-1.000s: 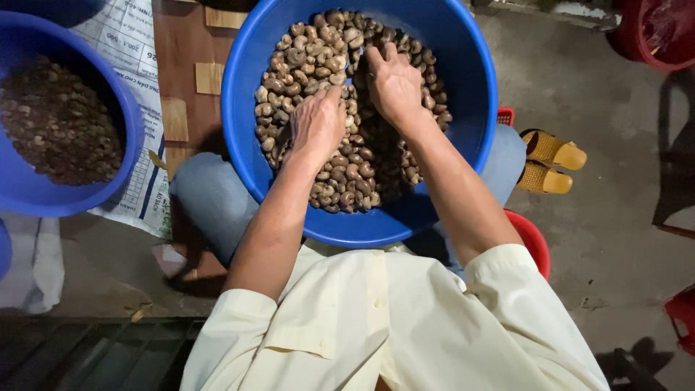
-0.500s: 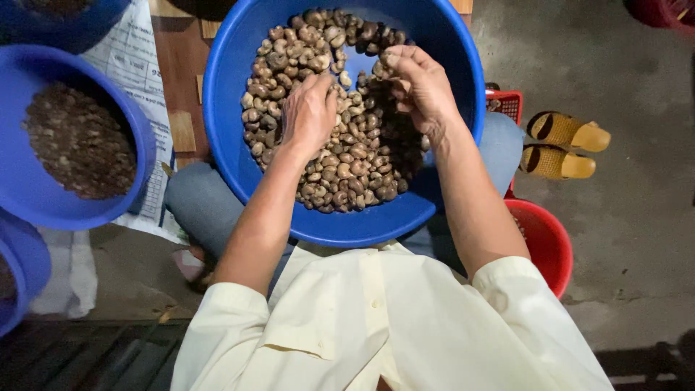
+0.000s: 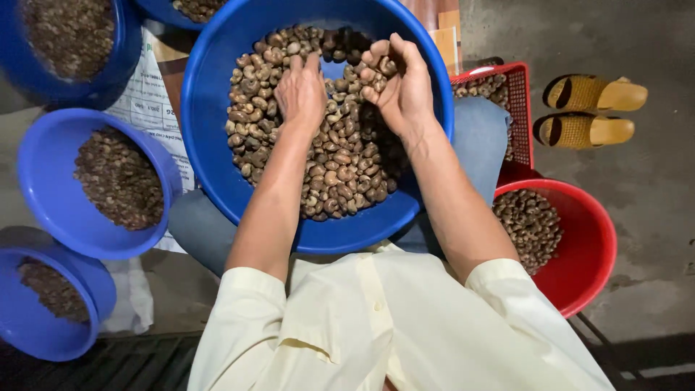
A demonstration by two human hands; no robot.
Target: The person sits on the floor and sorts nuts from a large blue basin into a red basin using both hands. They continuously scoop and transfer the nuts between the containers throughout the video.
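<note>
With my left hand spread flat on the nuts in the big blue basin, my right hand cups several; I'd lift gently.

The concrete floor carries 3 blue bowls, a red bowl, a red basket, printed paper and 2 yellow sandals.
</note>
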